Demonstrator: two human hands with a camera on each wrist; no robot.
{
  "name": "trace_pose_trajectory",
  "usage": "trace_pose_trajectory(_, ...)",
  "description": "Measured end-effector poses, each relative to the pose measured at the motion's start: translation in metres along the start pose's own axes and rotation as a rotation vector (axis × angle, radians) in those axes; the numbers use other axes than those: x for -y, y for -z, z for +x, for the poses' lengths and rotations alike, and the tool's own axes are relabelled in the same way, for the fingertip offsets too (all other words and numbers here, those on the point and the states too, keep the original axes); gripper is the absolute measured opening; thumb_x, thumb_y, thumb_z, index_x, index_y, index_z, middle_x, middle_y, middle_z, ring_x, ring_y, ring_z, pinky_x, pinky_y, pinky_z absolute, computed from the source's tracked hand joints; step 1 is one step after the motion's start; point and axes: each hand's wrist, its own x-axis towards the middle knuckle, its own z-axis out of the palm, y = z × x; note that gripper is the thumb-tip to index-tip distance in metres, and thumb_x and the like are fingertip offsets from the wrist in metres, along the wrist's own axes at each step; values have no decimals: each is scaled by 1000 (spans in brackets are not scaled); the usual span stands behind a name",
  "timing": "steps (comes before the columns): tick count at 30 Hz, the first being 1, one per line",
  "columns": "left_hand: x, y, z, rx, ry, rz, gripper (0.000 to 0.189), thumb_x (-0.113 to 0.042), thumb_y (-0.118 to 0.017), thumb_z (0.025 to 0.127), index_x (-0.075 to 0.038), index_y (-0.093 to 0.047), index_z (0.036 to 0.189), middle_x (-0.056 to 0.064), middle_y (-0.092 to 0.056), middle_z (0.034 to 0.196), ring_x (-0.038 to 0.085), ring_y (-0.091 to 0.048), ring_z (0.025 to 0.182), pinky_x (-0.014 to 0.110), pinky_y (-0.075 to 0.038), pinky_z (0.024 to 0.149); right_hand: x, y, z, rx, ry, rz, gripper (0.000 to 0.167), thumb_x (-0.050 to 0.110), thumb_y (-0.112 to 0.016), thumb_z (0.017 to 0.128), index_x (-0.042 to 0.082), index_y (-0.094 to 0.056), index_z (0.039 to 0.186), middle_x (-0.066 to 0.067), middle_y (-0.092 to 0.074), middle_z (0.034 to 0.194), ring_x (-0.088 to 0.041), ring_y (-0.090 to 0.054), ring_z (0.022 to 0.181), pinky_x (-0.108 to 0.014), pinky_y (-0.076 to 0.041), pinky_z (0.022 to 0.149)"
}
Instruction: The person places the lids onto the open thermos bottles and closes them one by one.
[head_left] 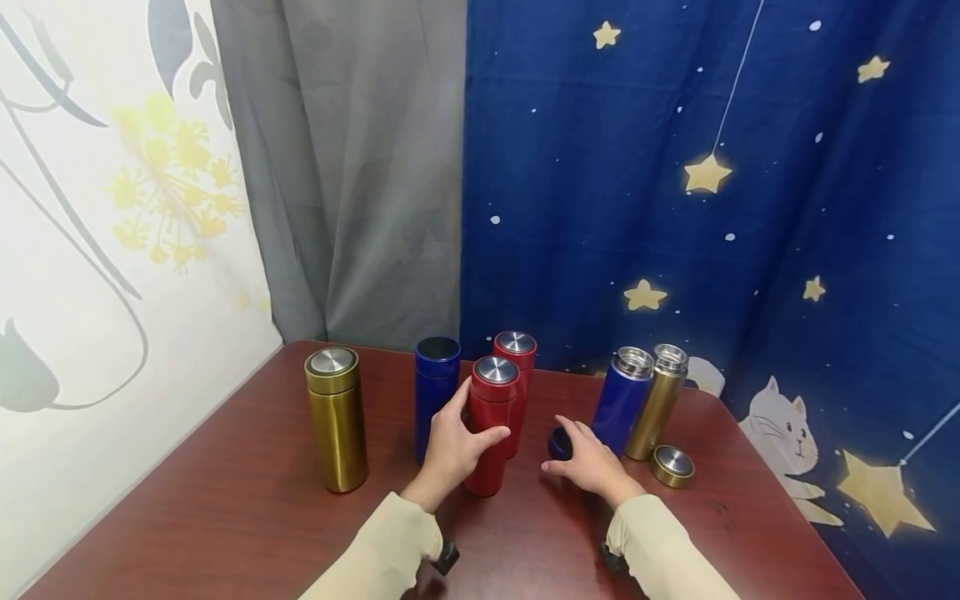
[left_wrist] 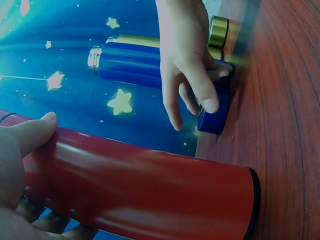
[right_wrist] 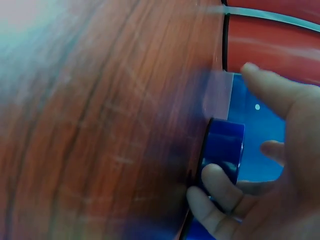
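My left hand (head_left: 448,450) grips a red thermos bottle (head_left: 491,477), thumb across its front and fingers round its far left side. The bottle stands upright with its silver-topped lid on. My right hand (head_left: 596,467) is over a blue bottle lid (head_left: 557,444) on the table, with thumb and fingers spread. In the right wrist view, two fingertips are right at the side of that blue lid (right_wrist: 225,147), and the thumb stands apart from it. Just behind this hand is a blue thermos bottle (head_left: 621,408) without its lid, its steel mouth showing.
An uncapped gold bottle (head_left: 660,408) stands behind the blue one, with a gold lid (head_left: 672,467) on the table (head_left: 225,483) nearby. A second red bottle (head_left: 522,387) and a capped blue bottle (head_left: 435,392) stand behind my left hand. Farther left is a capped gold bottle (head_left: 342,437).
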Motion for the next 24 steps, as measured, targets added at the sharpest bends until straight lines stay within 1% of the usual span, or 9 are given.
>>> trace_pose_trajectory(6,2,0,3,-17,10,6,88,-18,-86,75,-12,-40,149,6,-58,133,24,-59,116,43,-50,93,6,1,0,7,-34,-35,83,30,-82,76,14,-42,146,-23,-46,138,-47,-53,116,-63,-43,92)
trace_pose_trajectory(13,3,0,4,-28,23,9,87,-16,-86,75,-12,-40,149,6,-58,134,24,-59,116,44,-50,93,8,0,-3,-43,-7,-74,71,14,-76,77,11,-47,142,-23,-52,131,-44,-57,110,-58,-46,89)
trace_pose_trajectory(18,2,0,7,-35,19,14,87,-16,-86,75,-12,-40,148,5,-59,133,24,-59,115,44,-50,93,5,0,-4,-68,14,-85,70,8,-77,75,10,-50,140,-21,-55,124,-40,-58,108,-55,-48,86)
trace_pose_trajectory(24,4,-2,8,-50,17,3,86,-17,-86,75,-11,-40,148,7,-58,134,26,-59,116,45,-50,93,0,-4,-8,-101,51,-56,71,6,-81,71,10,-53,136,-17,-59,114,-35,-60,103,-52,-50,82)
